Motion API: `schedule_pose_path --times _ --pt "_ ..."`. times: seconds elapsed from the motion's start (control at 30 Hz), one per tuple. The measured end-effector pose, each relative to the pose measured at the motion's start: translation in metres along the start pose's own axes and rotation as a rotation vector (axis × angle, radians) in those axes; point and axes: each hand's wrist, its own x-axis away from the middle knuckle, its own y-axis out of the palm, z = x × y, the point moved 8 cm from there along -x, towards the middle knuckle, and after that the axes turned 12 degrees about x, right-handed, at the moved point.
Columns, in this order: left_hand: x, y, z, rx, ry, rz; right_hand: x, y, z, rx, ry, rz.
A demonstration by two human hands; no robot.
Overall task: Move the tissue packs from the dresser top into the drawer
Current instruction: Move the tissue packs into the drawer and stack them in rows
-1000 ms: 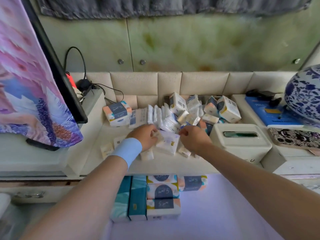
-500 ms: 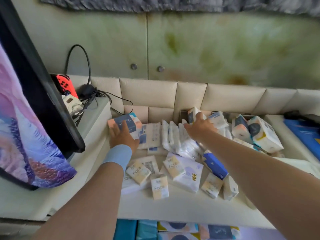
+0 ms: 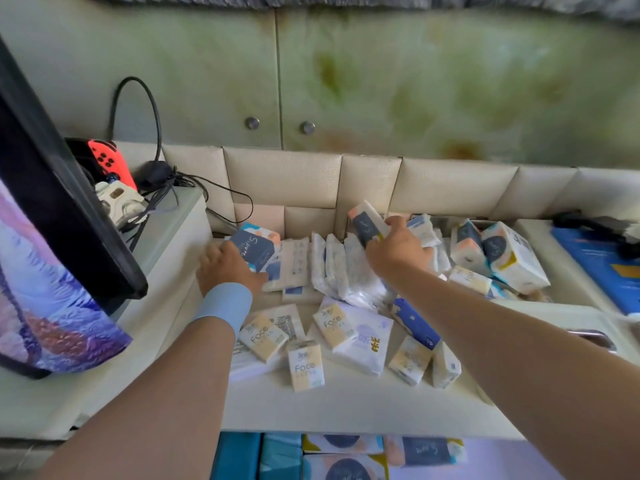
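Many tissue packs cover the cream dresser top (image 3: pixel 346 407). My left hand (image 3: pixel 225 268), with a light blue wristband, grips a navy-and-orange tissue pack (image 3: pixel 254 245) at the back left. My right hand (image 3: pixel 398 252) holds a similar navy-and-orange pack (image 3: pixel 363 225), tilted, above the back row. Small "Face" packs (image 3: pixel 306 367) and a blue pack (image 3: pixel 414 323) lie near the front. Below the front edge the open drawer (image 3: pixel 502 459) shows stacked packs (image 3: pixel 343 459), among them teal ones.
A dark screen frame draped with a purple patterned cloth (image 3: pixel 52 306) stands at the left. Behind it are a red game controller (image 3: pixel 109 161) and black cables (image 3: pixel 166 181). More large packs (image 3: pixel 512 258) sit at the back right beside a blue box (image 3: pixel 602 268).
Both hands went from the front middle packs to the back row. Each has closed on a navy-and-orange pack, the right one lifted and tilted. The camera has moved closer.
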Motion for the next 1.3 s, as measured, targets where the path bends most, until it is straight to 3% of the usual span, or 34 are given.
schedule_pose_path --times 0.17,0.33,0.43,0.53,0.63,0.8,0.9,0.97,1.07,1.2,1.3 --pt "0.013 0.003 0.004 0.024 -0.036 0.058 0.017 -0.013 -0.004 0.019 -0.202 0.132" --pt "0.016 0.001 0.005 0.288 -0.128 -0.043 0.03 -0.003 0.007 0.05 -0.3 -0.023" --pt "0.039 -0.02 0.013 0.379 -0.126 0.077 0.039 -0.016 0.016 -0.031 -0.324 -0.033" --pt "0.064 -0.043 0.038 0.466 0.012 0.156 0.053 -0.03 0.026 -0.028 -0.324 -0.028" --pt "0.087 -0.056 0.068 0.453 0.181 0.043 0.077 -0.048 0.036 -0.026 -0.291 -0.086" --pt "0.138 -0.057 0.089 0.458 0.197 -0.275 0.148 -0.058 0.07 -0.001 -0.321 -0.287" --pt "0.178 -0.052 0.093 0.362 0.269 -0.425 0.193 -0.032 0.091 0.253 -0.381 -0.58" --pt "0.202 -0.049 0.091 0.28 0.297 -0.488 0.219 -0.018 0.105 0.432 -0.44 -0.669" --pt "0.236 -0.042 0.084 0.217 0.306 -0.588 0.25 -0.003 0.126 0.53 -0.477 -0.659" --pt "0.275 -0.029 0.075 0.139 0.343 -0.707 0.282 0.026 0.154 0.365 -0.434 -0.726" --pt "0.295 -0.022 0.067 0.125 0.346 -0.765 0.289 0.032 0.17 0.377 -0.405 -0.607"
